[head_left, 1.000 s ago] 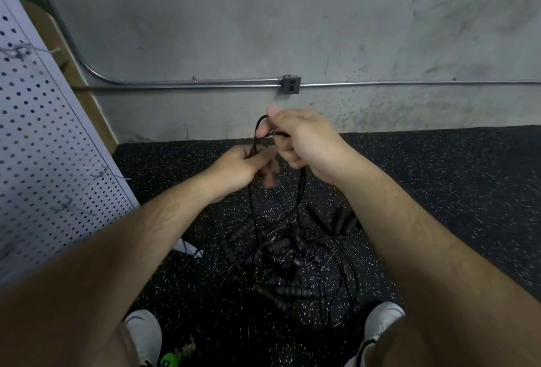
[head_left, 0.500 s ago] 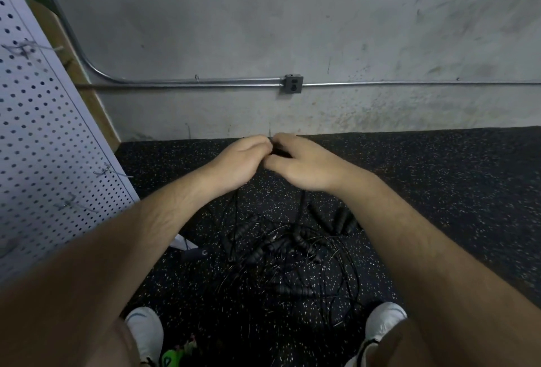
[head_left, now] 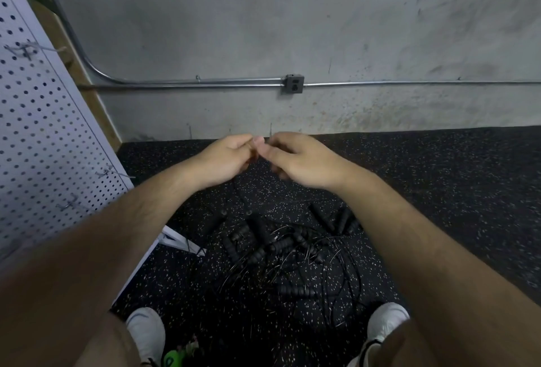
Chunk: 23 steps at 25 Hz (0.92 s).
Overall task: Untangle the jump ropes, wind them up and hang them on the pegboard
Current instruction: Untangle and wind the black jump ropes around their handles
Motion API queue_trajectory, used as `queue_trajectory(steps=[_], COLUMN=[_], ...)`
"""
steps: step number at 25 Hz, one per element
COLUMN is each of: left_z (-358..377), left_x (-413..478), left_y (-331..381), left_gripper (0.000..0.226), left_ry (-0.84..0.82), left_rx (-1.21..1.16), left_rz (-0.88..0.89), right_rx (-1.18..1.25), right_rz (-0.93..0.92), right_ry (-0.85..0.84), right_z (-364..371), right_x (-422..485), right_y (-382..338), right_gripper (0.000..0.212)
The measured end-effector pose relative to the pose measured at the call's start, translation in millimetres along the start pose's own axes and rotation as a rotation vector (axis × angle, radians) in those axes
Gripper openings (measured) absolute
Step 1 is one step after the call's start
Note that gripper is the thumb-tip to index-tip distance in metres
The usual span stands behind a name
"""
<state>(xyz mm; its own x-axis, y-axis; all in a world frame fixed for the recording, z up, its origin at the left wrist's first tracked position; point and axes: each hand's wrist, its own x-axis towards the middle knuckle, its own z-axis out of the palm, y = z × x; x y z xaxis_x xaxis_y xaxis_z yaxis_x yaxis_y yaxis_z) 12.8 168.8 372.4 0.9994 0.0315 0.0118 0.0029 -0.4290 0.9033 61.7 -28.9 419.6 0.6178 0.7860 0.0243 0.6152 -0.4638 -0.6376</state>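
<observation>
A tangled heap of black jump ropes [head_left: 281,252] with ribbed black handles lies on the speckled floor between my feet. My left hand [head_left: 225,160] and my right hand [head_left: 298,161] are held together above the heap, fingertips almost touching. Both have curled fingers. A thin black cord [head_left: 241,197] runs from under my left hand down toward the heap. What my right hand's fingers hold is hidden behind the hand. The white pegboard [head_left: 44,138] stands at the left with several wire hooks [head_left: 115,174] on it.
A concrete wall with a metal conduit and an outlet box [head_left: 294,84] closes the far side. The pegboard's white foot [head_left: 178,239] juts onto the black rubber floor [head_left: 439,185]. My two white shoes [head_left: 386,320] stand at the bottom.
My hands came down from chest height, where the right hand held a loop up, and now meet lower with fingertips together. The raised loop is gone from view.
</observation>
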Motion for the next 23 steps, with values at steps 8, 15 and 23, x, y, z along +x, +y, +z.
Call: queue_trajectory(steps=[8,15,23], left_z=[-18,-5,13], left_x=[-7,-15,-18], left_y=[-25,-1,6], left_gripper=[0.039,0.034,0.029], left_ry=[0.057,-0.128,0.081], left_rx=[0.243,0.211,-0.126], left_rz=[-0.036,0.054,0.059], right_rx=[-0.191,-0.164,-0.289], right_rz=[0.159,-0.151,-0.233], right_ry=[0.203,0.188,0.699], right_z=[-32,13,20], right_x=[-4,21,23], right_y=[34,10,22], right_gripper=[0.023,0.03,0.016])
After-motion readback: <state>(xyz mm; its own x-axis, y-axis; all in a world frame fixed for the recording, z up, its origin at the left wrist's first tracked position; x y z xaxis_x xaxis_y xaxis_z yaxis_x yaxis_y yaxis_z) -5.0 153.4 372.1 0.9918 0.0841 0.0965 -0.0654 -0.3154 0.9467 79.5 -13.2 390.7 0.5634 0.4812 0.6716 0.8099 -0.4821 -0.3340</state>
